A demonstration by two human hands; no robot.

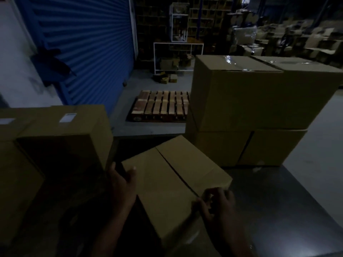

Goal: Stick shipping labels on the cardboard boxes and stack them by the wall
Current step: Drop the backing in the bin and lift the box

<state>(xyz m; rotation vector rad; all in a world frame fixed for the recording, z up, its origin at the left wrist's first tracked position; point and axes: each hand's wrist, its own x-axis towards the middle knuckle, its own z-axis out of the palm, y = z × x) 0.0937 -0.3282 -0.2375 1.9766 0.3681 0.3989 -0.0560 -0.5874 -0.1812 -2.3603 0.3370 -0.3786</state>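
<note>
Small cardboard box (174, 182) sits tilted on the dark surface (278, 201), front-centre, betw. the labelled boxes (61, 138) on the left & the big stacked boxes (241, 93) behind-right. Top flaps are closed, centre seam not visibly taped, no label on it that I can see.

Left hand (122, 184) grips the box's left edge, thumb over the top, fingers wrapped down the side. Right hand (217, 203) is at the near right corner w/ fingers curled narrow; looks like they pinch sth small, maybe a label or backing, but too dark to tell.

Handling, as a guess: plain corrugated, stiff at edges & corners, softer mid-panel, esp. along the seam. It rests tipped under light grips, so prob. light or empty. Matte card, not slippery. Best hold: two opposite sides low down or under the base corners, not the flaps. Press the label on a flat panel clear of the seam.
</note>
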